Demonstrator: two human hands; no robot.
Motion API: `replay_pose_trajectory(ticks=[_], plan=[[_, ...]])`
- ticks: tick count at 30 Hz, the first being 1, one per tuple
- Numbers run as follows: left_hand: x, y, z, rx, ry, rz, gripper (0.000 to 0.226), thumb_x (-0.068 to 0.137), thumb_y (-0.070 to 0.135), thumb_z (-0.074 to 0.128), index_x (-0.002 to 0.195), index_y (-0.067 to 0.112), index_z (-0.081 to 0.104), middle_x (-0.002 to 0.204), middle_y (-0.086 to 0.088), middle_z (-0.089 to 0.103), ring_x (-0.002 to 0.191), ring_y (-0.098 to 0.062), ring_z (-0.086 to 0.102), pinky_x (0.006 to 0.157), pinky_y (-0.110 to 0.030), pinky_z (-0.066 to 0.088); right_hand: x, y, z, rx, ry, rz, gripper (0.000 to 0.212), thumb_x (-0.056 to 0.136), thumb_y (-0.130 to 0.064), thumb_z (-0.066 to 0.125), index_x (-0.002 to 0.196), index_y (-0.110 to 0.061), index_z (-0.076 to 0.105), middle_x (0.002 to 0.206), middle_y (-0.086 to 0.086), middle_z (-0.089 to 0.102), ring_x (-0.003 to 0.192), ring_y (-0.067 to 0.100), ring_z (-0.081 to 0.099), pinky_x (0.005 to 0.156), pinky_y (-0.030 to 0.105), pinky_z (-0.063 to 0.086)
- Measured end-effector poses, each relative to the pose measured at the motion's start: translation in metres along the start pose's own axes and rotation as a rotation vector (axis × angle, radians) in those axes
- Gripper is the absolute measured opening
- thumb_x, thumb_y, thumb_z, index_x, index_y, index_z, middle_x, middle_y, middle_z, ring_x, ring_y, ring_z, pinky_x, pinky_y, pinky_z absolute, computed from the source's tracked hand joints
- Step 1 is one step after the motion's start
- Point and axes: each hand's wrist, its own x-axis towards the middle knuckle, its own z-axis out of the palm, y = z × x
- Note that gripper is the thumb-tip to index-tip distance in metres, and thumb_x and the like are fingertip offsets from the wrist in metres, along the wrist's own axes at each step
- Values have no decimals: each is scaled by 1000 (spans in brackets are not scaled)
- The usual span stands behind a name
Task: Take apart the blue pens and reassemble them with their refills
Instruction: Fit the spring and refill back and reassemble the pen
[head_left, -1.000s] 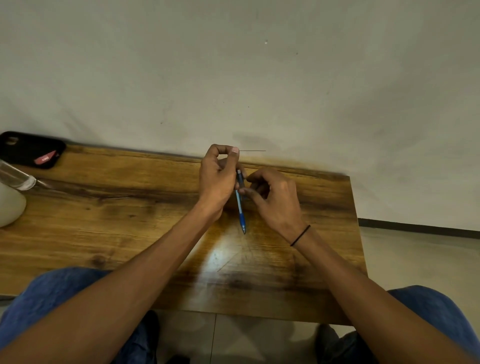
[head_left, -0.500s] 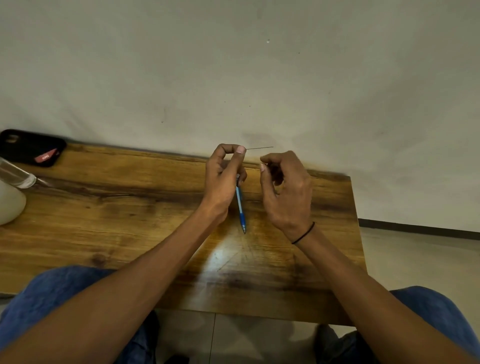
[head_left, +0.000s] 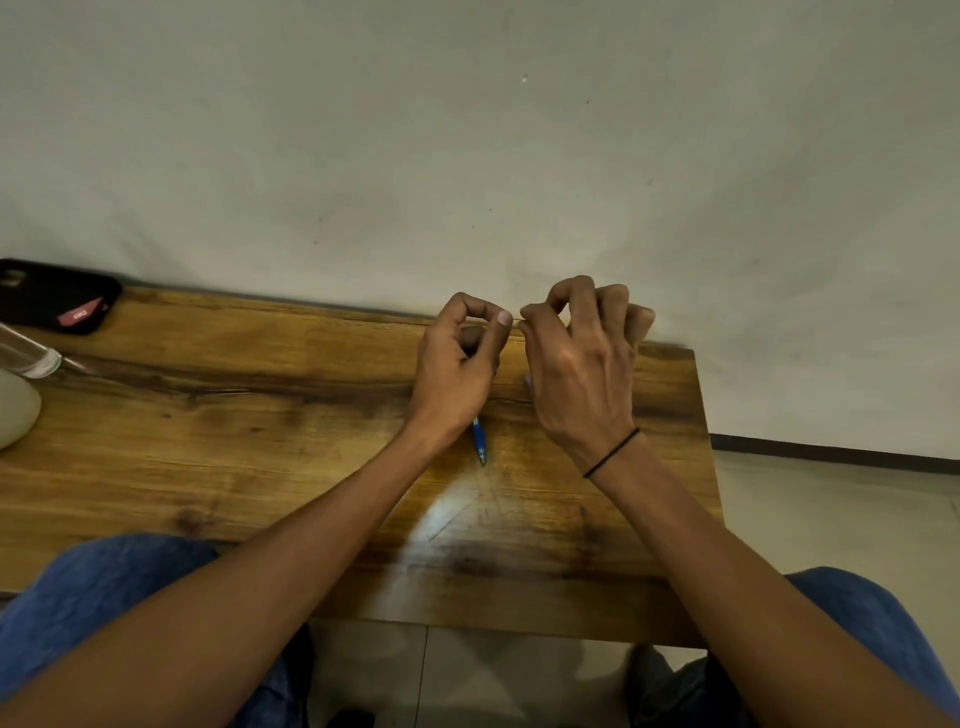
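My left hand (head_left: 457, 364) grips a blue pen (head_left: 479, 441) whose lower end and tip stick out below the palm, pointing toward me over the wooden table (head_left: 234, 415). Its thumb and forefinger also pinch one end of a thin refill (head_left: 517, 318). My right hand (head_left: 582, 364), with a black band at the wrist, pinches the same refill right beside the left fingertips. Most of the refill is hidden between the fingers. The upper part of the pen is covered by my left hand.
A black phone case (head_left: 57, 299) with a red tag lies at the table's far left corner. A clear bottle (head_left: 26, 356) and a pale rounded object (head_left: 15, 410) sit at the left edge. A plain wall stands just behind the table.
My right hand rose from beside the pen to the refill's free end and closed in on the left fingertips, so the exposed length of refill has shrunk. The pen stays in my left hand.
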Motion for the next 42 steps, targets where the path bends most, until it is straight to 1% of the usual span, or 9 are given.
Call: replay_pose_trajectory(ticks=[4,9,15,18,22,31,36,39,42], plan=[[1,-1,0,58,4,19,11,107,31,61,104,20,61,51,5,50,49,-22,41,47,-47,39,0,1,-2,2,-65,-21,12,81,-6,78,88,-12,72,101,8,63,96,27,42,77,40,25],[1,1,-1,11,47,7,25,113,33,46,110,15,64,54,6,48,50,-14,42,50,-33,36,2,1,-1,59,-82,21,3,90,-10,71,92,-10,69,96,10,61,91,31,52,75,41,32],[5,2,-3,-106,152,-64,34,117,20,31,120,2,60,57,-3,40,47,-9,38,50,-24,36,6,-2,0,727,-162,508,4,98,-18,69,96,-15,66,78,-3,64,74,14,59,64,35,49],[4,5,-2,-174,169,-86,29,116,16,30,125,4,55,59,-8,41,47,-9,40,49,-22,37,3,-13,0,918,-88,669,7,102,-18,64,102,-12,61,66,3,63,60,20,61,56,41,51],[2,9,1,-261,178,-68,27,116,14,29,124,4,53,61,-12,43,47,-9,44,47,-23,36,-7,-33,4,1034,-7,845,4,107,-17,56,106,-13,54,59,-1,64,54,13,63,54,26,46],[-6,22,9,-454,277,5,55,116,38,14,101,11,59,51,-4,45,45,-18,38,50,-38,28,-31,-70,7,1128,-57,1077,8,108,-20,55,108,-13,51,71,8,74,63,28,72,63,53,60],[-15,34,15,-508,301,57,59,114,40,12,100,5,56,53,-11,43,43,-15,42,48,-26,34,-37,-79,9,1130,-26,1027,11,106,-8,56,107,2,54,70,-24,68,55,-3,56,57,22,48],[-20,37,18,-500,270,60,58,114,38,11,98,4,56,50,-7,44,43,-11,45,50,-23,40,-37,-77,9,1178,-24,1065,13,105,-1,57,107,11,55,74,-13,65,59,-12,57,62,3,45],[-23,37,21,-469,213,46,59,111,43,13,95,8,57,51,-3,48,46,-14,45,55,-36,38,-33,-73,11,1280,-43,1171,12,105,-3,57,108,9,57,80,-1,64,62,-7,61,62,9,49]])
